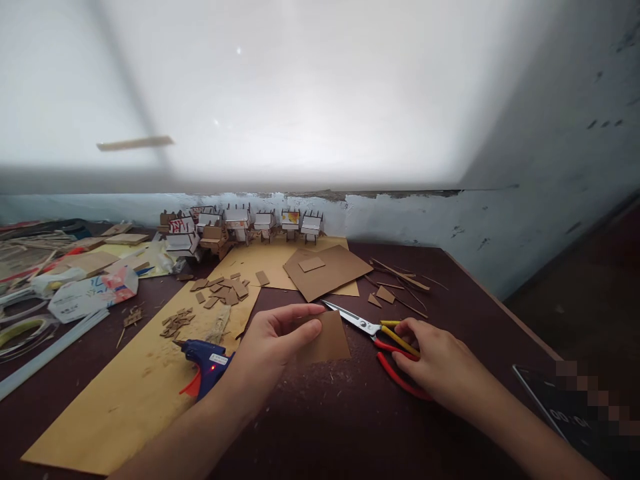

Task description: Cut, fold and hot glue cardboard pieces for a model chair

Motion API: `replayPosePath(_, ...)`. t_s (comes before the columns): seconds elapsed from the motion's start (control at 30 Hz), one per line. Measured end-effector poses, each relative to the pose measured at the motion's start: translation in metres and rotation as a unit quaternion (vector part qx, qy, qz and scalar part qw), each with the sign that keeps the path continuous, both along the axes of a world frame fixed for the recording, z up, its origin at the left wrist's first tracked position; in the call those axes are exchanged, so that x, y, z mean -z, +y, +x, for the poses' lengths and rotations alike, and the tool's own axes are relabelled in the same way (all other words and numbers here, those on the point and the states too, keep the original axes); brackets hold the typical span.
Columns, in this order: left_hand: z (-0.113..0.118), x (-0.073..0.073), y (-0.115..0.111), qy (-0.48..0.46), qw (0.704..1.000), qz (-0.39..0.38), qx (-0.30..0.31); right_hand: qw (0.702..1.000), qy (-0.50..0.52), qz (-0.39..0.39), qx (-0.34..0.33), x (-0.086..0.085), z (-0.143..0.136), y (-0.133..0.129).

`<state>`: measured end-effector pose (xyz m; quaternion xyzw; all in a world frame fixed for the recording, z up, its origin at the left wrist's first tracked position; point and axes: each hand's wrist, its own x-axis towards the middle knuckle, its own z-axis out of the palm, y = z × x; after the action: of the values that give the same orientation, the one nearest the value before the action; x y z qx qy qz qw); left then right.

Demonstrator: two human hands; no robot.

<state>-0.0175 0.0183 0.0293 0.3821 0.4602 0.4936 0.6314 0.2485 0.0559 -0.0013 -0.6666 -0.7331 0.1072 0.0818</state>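
Two hands (280, 340), one pair of scissors (369, 325), one glue gun (206, 361) and one phone (547, 405) show.

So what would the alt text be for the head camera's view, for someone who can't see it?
A left hand holds a small brown cardboard piece while the right hand grips red-and-yellow-handled scissors on a dark table. Around them lie a blue glue gun and cardboard scraps, with miniature chairs lined up behind.

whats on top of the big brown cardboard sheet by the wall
A small cardboard piece lies on the sheet; whatever is directly beneath that piece is covered.
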Motion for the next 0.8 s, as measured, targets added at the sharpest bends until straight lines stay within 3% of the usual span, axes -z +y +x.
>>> replayPosePath(0.17, -0.003, 0.006, 0.004, 0.003, 1.000, 0.009, -0.012, 0.998, 0.012, 0.042, 0.041, -0.014, 0.002, -0.001)
replayPosePath(0.27, -0.004, 0.007, 0.007, 0.002, 1.000, 0.014, -0.017, 0.998, 0.029, 0.045, 0.025, -0.018, 0.006, -0.001)
replayPosePath(0.4, -0.003, 0.008, 0.008, 0.016, 0.999, 0.009, -0.026, 0.999, 0.010, -0.001, -0.030, -0.008, 0.002, -0.004)
replayPosePath(0.57, -0.002, 0.009, 0.007, 0.004, 1.000, -0.002, -0.019, 0.996, 0.002, 0.012, -0.083, 0.006, -0.008, -0.011)
replayPosePath(0.73, -0.001, 0.010, 0.007, 0.002, 1.000, -0.006, -0.020, 0.994, -0.099, 0.047, -0.029, 0.008, -0.007, -0.012)
replayPosePath(0.8, -0.001, 0.009, 0.007, 0.008, 1.000, -0.003, -0.030, 0.994, -0.095, 0.061, -0.004, 0.002, -0.004, -0.010)
